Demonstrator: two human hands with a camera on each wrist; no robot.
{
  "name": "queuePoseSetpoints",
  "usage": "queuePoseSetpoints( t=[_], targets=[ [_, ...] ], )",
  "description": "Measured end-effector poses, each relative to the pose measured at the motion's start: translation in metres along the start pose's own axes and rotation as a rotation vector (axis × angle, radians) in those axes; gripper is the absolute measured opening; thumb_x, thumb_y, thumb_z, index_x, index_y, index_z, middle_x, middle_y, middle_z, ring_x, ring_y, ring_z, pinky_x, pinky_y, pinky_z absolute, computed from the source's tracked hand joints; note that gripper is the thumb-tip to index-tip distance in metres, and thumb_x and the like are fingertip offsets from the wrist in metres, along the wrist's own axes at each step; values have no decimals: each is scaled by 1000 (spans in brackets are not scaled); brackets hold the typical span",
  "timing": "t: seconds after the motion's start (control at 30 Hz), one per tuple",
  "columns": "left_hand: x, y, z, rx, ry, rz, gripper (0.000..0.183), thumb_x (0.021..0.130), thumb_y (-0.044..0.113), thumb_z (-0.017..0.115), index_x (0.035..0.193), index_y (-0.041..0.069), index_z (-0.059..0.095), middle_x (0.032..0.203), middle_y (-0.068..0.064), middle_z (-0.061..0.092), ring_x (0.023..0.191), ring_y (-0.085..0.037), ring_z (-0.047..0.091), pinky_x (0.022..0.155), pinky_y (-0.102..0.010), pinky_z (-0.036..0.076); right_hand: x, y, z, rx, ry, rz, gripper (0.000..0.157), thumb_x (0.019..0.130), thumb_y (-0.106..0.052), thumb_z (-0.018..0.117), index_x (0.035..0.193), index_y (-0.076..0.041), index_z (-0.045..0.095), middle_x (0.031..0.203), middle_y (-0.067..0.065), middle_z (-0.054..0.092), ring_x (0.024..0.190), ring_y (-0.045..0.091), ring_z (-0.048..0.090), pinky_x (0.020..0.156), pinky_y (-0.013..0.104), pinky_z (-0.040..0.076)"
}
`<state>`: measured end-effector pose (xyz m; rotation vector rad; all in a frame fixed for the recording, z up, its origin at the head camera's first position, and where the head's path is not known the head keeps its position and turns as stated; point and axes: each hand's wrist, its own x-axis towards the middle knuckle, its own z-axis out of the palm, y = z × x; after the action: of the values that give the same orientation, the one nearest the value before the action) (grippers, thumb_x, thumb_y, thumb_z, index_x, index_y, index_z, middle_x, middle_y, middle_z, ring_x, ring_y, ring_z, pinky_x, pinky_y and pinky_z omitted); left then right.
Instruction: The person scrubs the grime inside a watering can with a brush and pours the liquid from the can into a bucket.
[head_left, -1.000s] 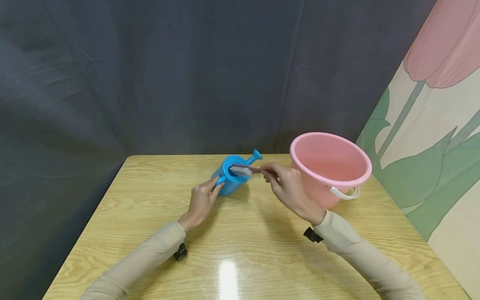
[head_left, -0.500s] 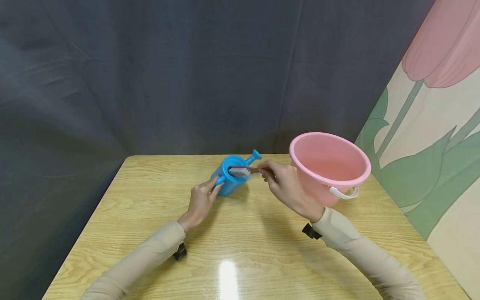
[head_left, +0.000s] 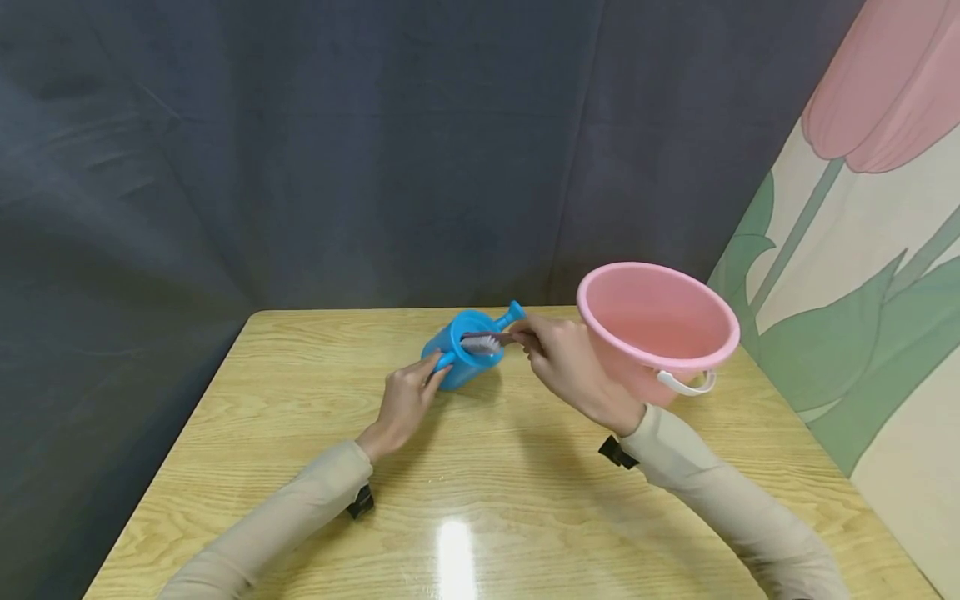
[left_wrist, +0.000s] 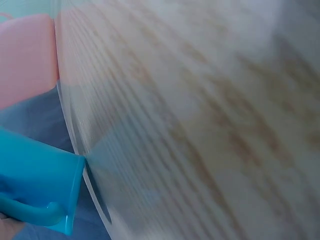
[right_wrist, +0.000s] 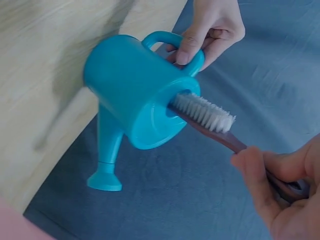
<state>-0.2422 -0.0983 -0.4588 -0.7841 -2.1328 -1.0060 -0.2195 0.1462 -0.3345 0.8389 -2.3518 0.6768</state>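
A blue watering can (head_left: 459, 360) stands near the back of the table, tilted slightly, its spout pointing to the right and away. My left hand (head_left: 405, 407) grips its handle (right_wrist: 172, 39) with the thumb on the outer side. In my right hand (head_left: 572, 367) is a brush (right_wrist: 205, 116) with a dark reddish-brown handle and white bristles, pinched between thumb and fingers. The tip of the brush head reaches into the can's top opening, while most of the bristles show outside it. Only a bit of the left hand appears in the left wrist view, beside the can's handle.
To the right of my right hand stands a pink bucket (head_left: 637, 358) with a white handle (head_left: 686, 387). The wooden table (head_left: 315, 367) ends at a dark curtain (head_left: 412, 150). A wall with painted tulips (head_left: 862, 325) borders the right side.
My right hand has shifted slightly left and up, toward the can, with the brush. The can has moved a little to the right, my left hand still on its handle.
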Motion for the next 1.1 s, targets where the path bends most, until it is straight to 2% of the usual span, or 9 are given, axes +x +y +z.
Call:
queuePoseSetpoints(
  t=[0.2,0.37,0.57,0.7,0.93,1.1],
  targets=[
    [1,0,2,8,-10,-2,30,90,0,70,118,-10,67,112,-27,66,100,-36,67,79,-42,58,6,-7,-5,-66,-51,41,23,87,6,55,93,-7,72,74,-1,66,53,12,48,47,28,38],
    [1,0,2,3,-15,-4,31,89,-1,71,118,-10,66,113,-27,66,101,-36,67,80,-41,57,14,-12,-9,-81,-77,36,24,83,9,53,86,-6,71,68,-1,61,54,14,46,47,29,35],
    [1,-2,3,-10,-14,12,32,88,-1,72,118,-10,66,114,-28,65,101,-37,67,81,-42,57,23,-14,-12,-125,-113,46,23,77,9,52,80,-8,68,65,-2,56,57,16,49,51,34,41],
    [1,-1,2,-9,-24,-4,32,88,-1,71,119,-9,66,114,-27,65,101,-37,67,81,-41,57,27,-17,-13,-150,-141,58,23,76,8,52,79,-9,68,64,-2,54,57,16,49,51,35,42],
    [1,0,-1,-23,-51,-18,31,91,0,69,120,-9,65,114,-27,64,101,-36,66,81,-39,57,33,-22,-12,-120,-167,75,26,74,13,49,77,-5,68,63,-1,54,56,15,40,46,29,31],
    [0,0,-2,-28,-56,-6,30,91,0,69,120,-8,66,114,-27,64,101,-36,67,81,-38,57,35,-25,-9,-118,-159,51,25,72,15,51,76,-3,69,63,0,56,57,16,43,49,33,39]
  ],
)
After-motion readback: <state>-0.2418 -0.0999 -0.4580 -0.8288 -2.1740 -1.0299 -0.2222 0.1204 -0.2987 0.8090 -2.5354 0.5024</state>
